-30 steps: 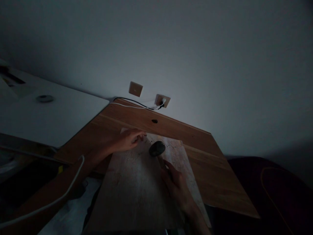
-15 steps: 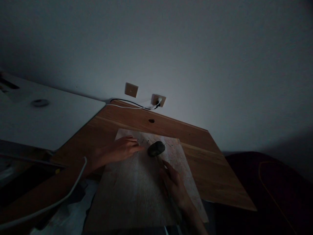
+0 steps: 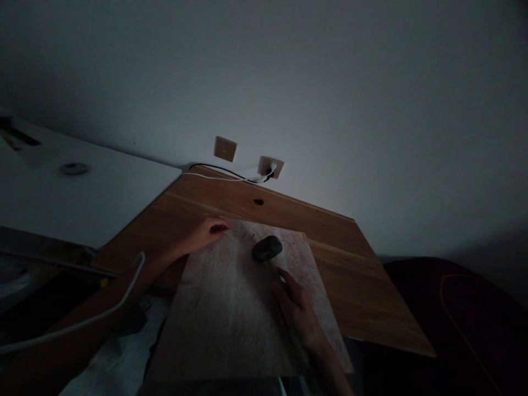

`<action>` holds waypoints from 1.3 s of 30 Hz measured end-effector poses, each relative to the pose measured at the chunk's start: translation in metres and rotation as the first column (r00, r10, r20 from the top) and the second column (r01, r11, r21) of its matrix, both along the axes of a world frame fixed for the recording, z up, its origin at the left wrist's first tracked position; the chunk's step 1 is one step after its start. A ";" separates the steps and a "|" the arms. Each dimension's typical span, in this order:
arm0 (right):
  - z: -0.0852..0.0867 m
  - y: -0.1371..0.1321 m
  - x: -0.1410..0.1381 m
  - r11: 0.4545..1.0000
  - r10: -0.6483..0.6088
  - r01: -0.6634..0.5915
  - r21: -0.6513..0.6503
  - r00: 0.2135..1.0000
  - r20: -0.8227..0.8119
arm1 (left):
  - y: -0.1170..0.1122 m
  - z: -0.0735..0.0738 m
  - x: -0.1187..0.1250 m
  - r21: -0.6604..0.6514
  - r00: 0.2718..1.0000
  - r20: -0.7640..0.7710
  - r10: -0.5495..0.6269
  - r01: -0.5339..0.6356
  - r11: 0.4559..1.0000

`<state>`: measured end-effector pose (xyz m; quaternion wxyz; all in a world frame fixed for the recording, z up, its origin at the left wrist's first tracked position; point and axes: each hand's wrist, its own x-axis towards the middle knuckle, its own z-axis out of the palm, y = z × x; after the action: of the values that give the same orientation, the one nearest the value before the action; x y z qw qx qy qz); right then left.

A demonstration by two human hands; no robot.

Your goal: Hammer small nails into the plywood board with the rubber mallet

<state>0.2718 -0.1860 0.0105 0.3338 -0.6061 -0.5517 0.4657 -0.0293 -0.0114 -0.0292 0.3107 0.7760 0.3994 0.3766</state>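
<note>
Shadow partly obscures the handle (image 3: 273,269). The right hand (image 3: 297,312) is closed around it; mallet head (image 3: 267,248) beyond the grip, over the board (image 3: 226,319). Left hand (image 3: 205,232): curled, contents indiscernible.

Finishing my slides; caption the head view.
Right hand holds a mallet over a wooden board; left hand near the board's far-left corner.

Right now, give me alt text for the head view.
A right hand grips a dark-headed mallet over a pale board; the left hand is curled near the board's far left corner. Beyond are a wooden table and cables plugged into a wall outlet.
</note>
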 end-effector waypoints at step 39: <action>0.028 0.072 -0.067 0.950 0.250 -0.284 0.130 0.940 0.230 | -0.004 0.001 0.002 0.037 0.999 0.022 0.041 -0.042 0.998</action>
<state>0.2044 -0.1142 0.0387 0.2548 -0.5423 -0.6972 0.3936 -0.0274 -0.0154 -0.0284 0.2925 0.7691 0.4049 0.3987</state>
